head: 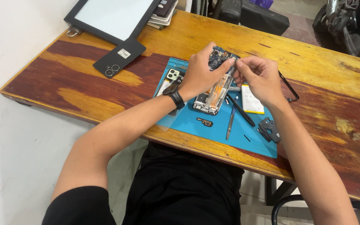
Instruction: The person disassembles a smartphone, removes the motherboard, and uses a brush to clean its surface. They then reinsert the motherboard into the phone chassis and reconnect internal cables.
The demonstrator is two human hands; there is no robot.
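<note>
An opened phone (213, 93) lies on a blue work mat (246, 143), its circuit board and orange inner parts showing. My left hand (203, 71), with a black wristwatch on the wrist, rests over the phone's upper left and pinches near its top edge. My right hand (259, 77) meets it from the right, fingertips pinched on a small part at the phone's top. What the fingers grip is too small to tell.
On the mat lie a black tool (240, 110), a metal spudger (230, 123), a white battery (252, 100), a small black cover (270, 129) and a tiny bracket (205, 121). A black back cover (119, 57) and a white panel (113, 16) lie on the wooden table (326, 71) to the far left.
</note>
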